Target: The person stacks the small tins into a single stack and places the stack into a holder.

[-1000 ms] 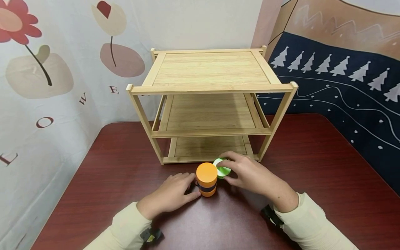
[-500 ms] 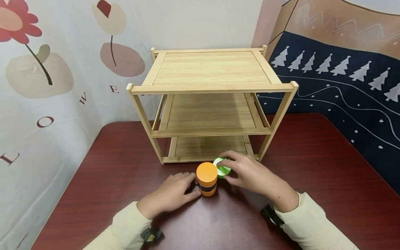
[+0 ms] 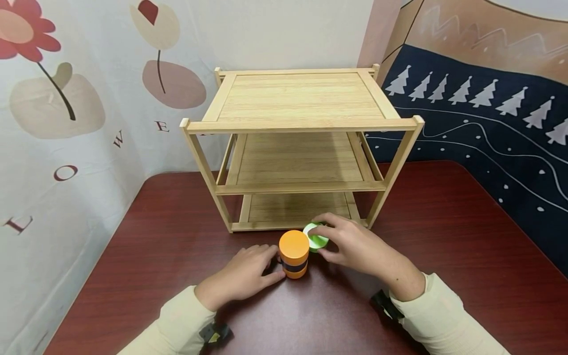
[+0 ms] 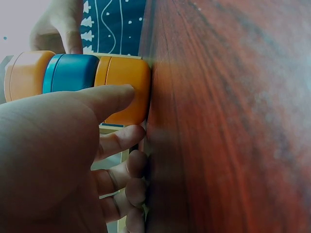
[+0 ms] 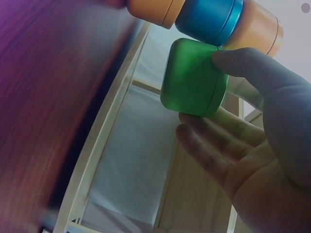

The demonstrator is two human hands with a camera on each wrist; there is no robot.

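Note:
A stack of three small lidded jars stands upright on the table, orange at top [image 3: 294, 243], dark blue in the middle [image 4: 74, 72], orange at the bottom [image 4: 129, 70]. Around the bottom orange jar, my left hand [image 3: 244, 273] has its thumb on one side and its index finger at the other, with its remaining fingertips at the tabletop. My right hand [image 3: 355, 246] pinches a green jar [image 5: 192, 77] between thumb and fingers. The green jar is raised off the table, right against the stack beside the blue jar. In the head view its lower part is hidden behind the stack.
Behind the jars stands a three-tier wooden shelf [image 3: 293, 125], its lower front rail [image 3: 262, 227] close to the stack. The dark red table [image 3: 443, 222] spreads on both sides. Printed cloths [image 3: 284, 34] hang at the back and sides.

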